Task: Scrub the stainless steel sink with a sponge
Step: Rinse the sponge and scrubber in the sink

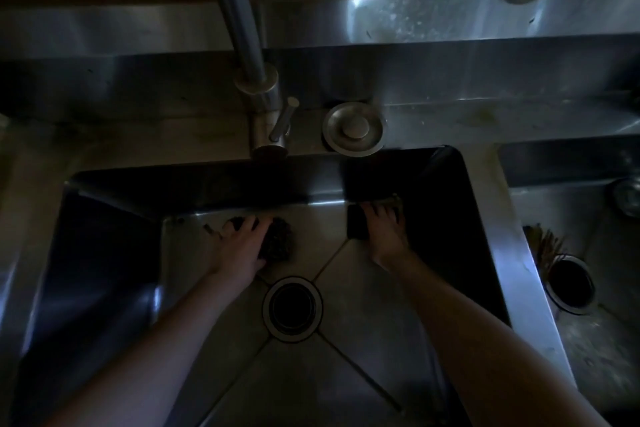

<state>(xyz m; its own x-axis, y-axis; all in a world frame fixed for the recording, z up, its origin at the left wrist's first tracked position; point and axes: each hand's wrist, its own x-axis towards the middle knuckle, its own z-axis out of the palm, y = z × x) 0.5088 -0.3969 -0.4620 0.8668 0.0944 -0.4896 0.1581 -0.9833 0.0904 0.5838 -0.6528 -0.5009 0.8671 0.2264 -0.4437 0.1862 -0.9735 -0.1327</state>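
Your left hand (242, 248) presses flat on a dark wiry scourer (278, 243), your right hand (382, 236) flat on a dark rectangular sponge (357, 222), seemingly mid-scrub along the back of the steel sink (349, 350); sweep toward the front next.

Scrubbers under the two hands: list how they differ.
Texture: the pad under the left hand looks rough; the sponge at the right hand looks smooth. Shape: the pad is an irregular clump; the sponge is a flat rectangle. Both are dark and lie on the sink floor beyond the drain.
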